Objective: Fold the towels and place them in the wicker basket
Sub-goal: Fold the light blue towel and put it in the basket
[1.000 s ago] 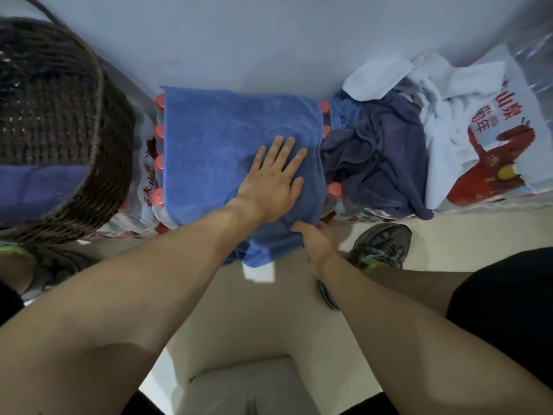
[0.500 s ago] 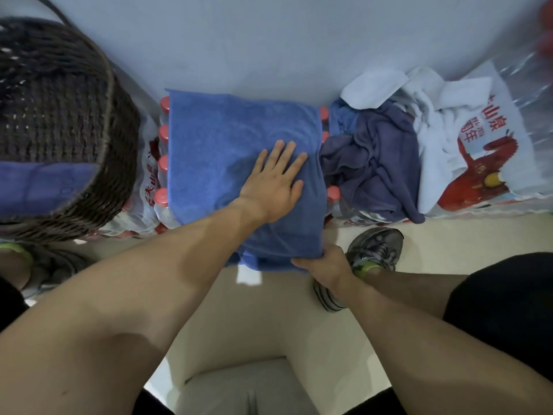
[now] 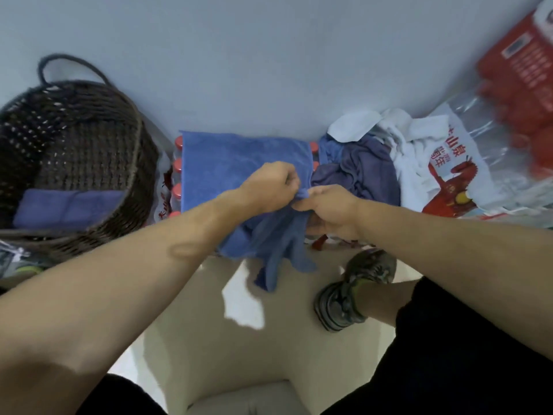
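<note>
I note the left hand (image 3: 270, 187) and right hand (image 3: 326, 205) both pinching the near-right corner of the blue towel (image 3: 236, 166), which lies flat, running left and far from the grips. The wicker basket (image 3: 89, 163) stands left, nearer my left hand.

Readable only in part: large red Chinese characters, among them "山泉" and "年", printed on the clear plastic wrap (image 3: 454, 163) well to the right of both pinching hands. Small white print on the red carton (image 3: 514, 55) too blurred to read.
</note>
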Motion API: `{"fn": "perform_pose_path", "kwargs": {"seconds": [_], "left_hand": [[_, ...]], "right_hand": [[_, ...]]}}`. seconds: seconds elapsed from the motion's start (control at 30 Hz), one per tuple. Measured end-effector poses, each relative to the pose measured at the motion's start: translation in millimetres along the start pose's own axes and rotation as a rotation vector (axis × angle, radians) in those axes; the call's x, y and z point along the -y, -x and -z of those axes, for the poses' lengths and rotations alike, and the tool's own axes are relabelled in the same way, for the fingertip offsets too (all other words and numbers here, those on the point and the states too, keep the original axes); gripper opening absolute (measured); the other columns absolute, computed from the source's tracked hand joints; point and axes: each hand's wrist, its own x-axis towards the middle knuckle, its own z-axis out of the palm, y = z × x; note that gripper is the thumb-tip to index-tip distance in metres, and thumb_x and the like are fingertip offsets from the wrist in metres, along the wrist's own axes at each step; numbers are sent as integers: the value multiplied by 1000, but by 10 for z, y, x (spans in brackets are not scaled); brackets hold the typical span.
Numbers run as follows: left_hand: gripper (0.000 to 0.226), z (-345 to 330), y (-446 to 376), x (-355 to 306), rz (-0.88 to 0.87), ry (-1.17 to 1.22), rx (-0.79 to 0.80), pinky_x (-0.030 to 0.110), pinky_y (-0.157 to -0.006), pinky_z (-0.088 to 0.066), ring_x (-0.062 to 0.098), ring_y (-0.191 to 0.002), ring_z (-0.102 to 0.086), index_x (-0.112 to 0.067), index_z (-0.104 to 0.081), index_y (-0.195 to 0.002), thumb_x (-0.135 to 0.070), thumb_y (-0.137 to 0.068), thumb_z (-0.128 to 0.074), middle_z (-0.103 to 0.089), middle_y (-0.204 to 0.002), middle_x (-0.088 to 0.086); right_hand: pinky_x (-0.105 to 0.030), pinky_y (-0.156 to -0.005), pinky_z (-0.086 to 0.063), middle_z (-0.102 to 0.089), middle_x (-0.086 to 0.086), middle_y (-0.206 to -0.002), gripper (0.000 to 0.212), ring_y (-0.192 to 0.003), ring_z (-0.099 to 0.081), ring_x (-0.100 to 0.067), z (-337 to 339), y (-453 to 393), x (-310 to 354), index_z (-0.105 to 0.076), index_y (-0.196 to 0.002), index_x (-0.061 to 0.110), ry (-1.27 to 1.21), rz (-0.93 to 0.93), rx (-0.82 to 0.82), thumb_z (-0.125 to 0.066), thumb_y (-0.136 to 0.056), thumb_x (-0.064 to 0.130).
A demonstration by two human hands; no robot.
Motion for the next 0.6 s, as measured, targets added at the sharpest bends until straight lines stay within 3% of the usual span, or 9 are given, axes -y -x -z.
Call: {"fn": "perform_pose_path", "kwargs": {"seconds": [0.03, 0.13, 0.3, 0.37, 0.47, 0.53, 0.6], "left_hand": [[18, 85, 11, -45, 21, 49, 68, 17, -63, -44, 13, -83, -61, -13, -69, -91, -28, -92, -58, -70, -90, -5], [26, 279, 85, -115, 25, 129, 187, 20, -72, -49, 8, -78, -60, -14, -69, -95, -40, -91, -64, -70, -89, -3], [17, 218, 165, -3, 190, 329, 72, 29, -84, -54, 11, -80, -63, -8, -73, -88, -24, -85, -76, -74, -92, 10], [13, 144, 158, 20, 224, 351, 6, 24, -74, -53, 9, -73, -61, -12, -71, -80, -23, -85, -76, -71, -80, 5], [14, 78, 113, 10, 235, 437, -80, 15, -64, -49, 7, -66, -57, -16, -67, -76, -23, -86, -75, -63, -69, -2], [14, 56, 75, 5, 221, 460, -122, 16, -65, -50, 6, -62, -55, -17, -67, -75, -21, -86, -75, -60, -65, -4], [16, 45, 36, 6, 197, 453, -175, 13, -62, -48, 1, -55, -51, -18, -65, -74, -20, -86, -75, -56, -60, -6]], "right_hand": [[-33, -63, -57, -67, -10, -92, 9, -80, -67, -23, 1, -15, 62, -65, -87, 15, -7, -3, 13, -65, -92, 7], [-26, -56, -54, -64, 1, -84, 14, -74, -61, -13, -43, -47, 171, -67, -93, 18, -22, -3, 51, -59, -95, 6], [-24, -59, -54, -65, -2, -75, 16, -68, -63, -13, -125, -19, 95, -65, -81, 15, -79, 27, 20, -69, -86, 0], [-29, -65, -53, -66, -10, -79, 13, -69, -65, -19, -145, -6, -16, -64, -87, 7, -87, 39, -13, -75, -83, 2], [-36, -59, -56, -70, -13, -80, 19, -65, -67, -26, -182, 45, -200, -66, -93, 4, 79, 41, -36, -79, -81, 11], [-47, -80, -59, -72, -19, -97, 23, -87, -70, -34, -228, 102, -330, -67, -101, -1, 199, 45, -44, -76, -83, 10], [-44, -87, -56, -69, -20, -102, 18, -95, -66, -34, -266, 137, -456, -65, -96, -4, 308, 37, -61, -71, -87, 9]]}}
